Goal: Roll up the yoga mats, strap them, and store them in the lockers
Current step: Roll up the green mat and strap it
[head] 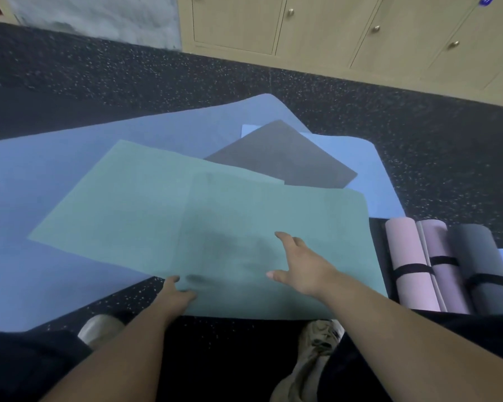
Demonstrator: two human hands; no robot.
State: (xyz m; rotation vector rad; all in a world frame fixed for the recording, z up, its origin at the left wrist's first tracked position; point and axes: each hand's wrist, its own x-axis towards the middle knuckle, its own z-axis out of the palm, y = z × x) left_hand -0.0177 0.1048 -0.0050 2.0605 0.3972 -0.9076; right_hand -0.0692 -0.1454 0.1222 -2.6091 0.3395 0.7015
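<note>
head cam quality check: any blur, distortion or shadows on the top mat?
Head view: soft overall, the green mat shows little texture; wide-angle bowing curves the lockers and the floor edge; dim, even light with no glare; soft dark shadows on the mat under the right hand and beside the left hand.

blue mat (55, 169) cut by left edge, grey mat (279, 158) partly under green mat (244, 216)

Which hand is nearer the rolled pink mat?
Right. The right hand hovers open over the green mat, just left of the rolled pink mat; the left hand grips the green mat's near edge, farther left.
</note>
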